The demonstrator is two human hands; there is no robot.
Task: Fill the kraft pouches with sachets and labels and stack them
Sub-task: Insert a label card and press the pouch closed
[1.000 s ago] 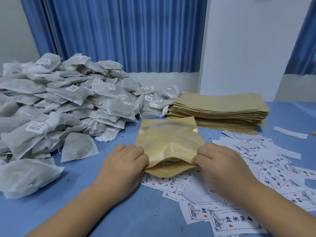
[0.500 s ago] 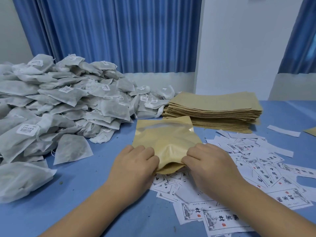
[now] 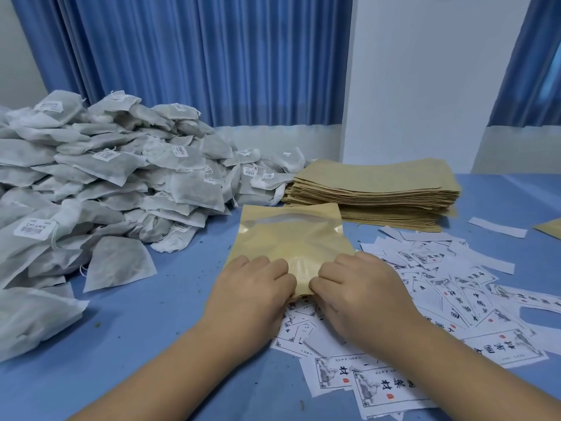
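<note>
A kraft pouch (image 3: 291,238) with a clear window strip lies on the blue table (image 3: 136,329), its near edge toward me. My left hand (image 3: 252,293) and my right hand (image 3: 358,290) both pinch that near edge, fingertips almost meeting at its middle. A big heap of grey-white sachets (image 3: 106,183) with small barcode tags fills the left side. Printed paper labels (image 3: 455,287) lie scattered to the right and under the pouch's near edge. A stack of flat kraft pouches (image 3: 376,189) sits behind the one I hold.
Blue curtains hang behind the table, with a white wall at the right. A loose white strip (image 3: 498,227) and the corner of another kraft pouch (image 3: 549,227) lie at the far right. Small crumbs dot the tablecloth near the sachets.
Both hands have slid inward along the pouch's near edge, from its outer corners to nearly touching at the centre. The pouch stays flat in the same spot.
</note>
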